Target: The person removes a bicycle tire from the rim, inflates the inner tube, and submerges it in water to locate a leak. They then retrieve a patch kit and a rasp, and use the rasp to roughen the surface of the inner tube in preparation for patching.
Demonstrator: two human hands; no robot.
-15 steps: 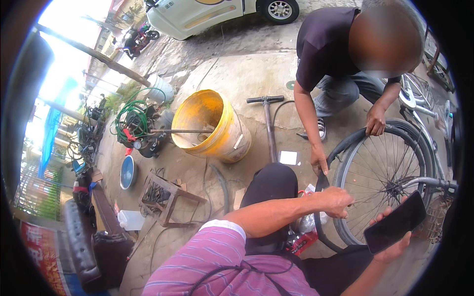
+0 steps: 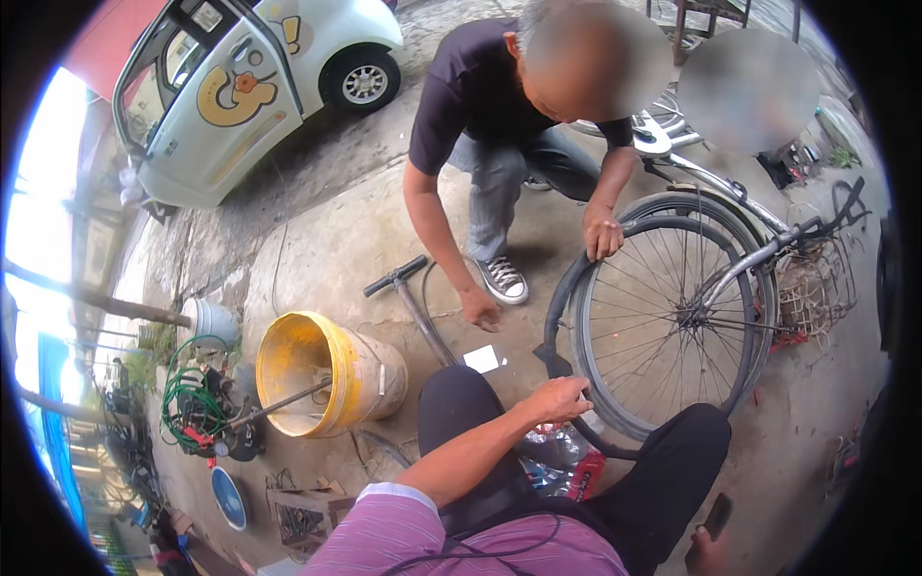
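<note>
Through the head camera I have the wheel (image 2: 663, 322) standing on the concrete ground (image 2: 331, 216), close in front of the knees, toward the ground's right edge. The black tube (image 2: 560, 309) hangs outside the wheel's left side, its lower run dipping behind the left hand (image 2: 559, 398). A co-worker's upper hand (image 2: 603, 233) clasps it near the wheel's top, I judge to keep the loose stretch from dropping; their lower hand (image 2: 480, 309) hangs free over the ground, not touching the tube.

The pump (image 2: 415, 302) has its handle upward, its foot hidden by a knee; I take it to be parked there for easy reach. The yellow bucket (image 2: 331, 374) sits farther left, likely to leave the squatting room clear. A red bag (image 2: 584, 475) lies between the legs.

My left forearm reaches across a raised thigh, which probably steadies it. The fingers are bent, knuckles up, in front of the tyre; I cannot tell whether they pinch anything or are merely curled. My right hand (image 2: 709, 555) is low, near the lower right, grasping a dark phone (image 2: 717, 516) tilted upward, held out to the side, presumably clear of the spokes.
</note>
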